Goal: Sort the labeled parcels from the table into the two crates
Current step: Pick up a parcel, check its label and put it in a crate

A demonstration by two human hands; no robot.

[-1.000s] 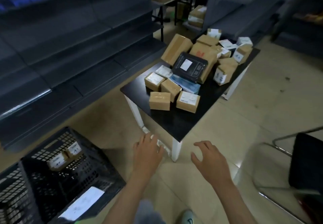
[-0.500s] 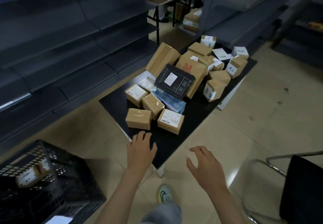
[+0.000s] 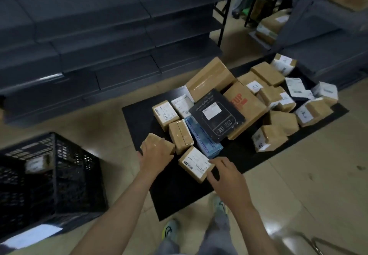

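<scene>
Left hand (image 3: 155, 156) now grips one plain parcel (image 3: 152, 138), right hand (image 3: 229, 178) pinches labeled parcel (image 3: 194, 161)

A black box (image 3: 217, 115) in the middle of the table (image 3: 139, 115) carries white print reading "Coffee Scale", upside down to the viewer, beside a drawn display whose digits cannot be made out. The brown carton (image 3: 249, 113) just to its right shows large red letters ending in "UP". The white label on the near parcel (image 3: 196, 162) bears a barcode and small print too blurred to read.
</scene>
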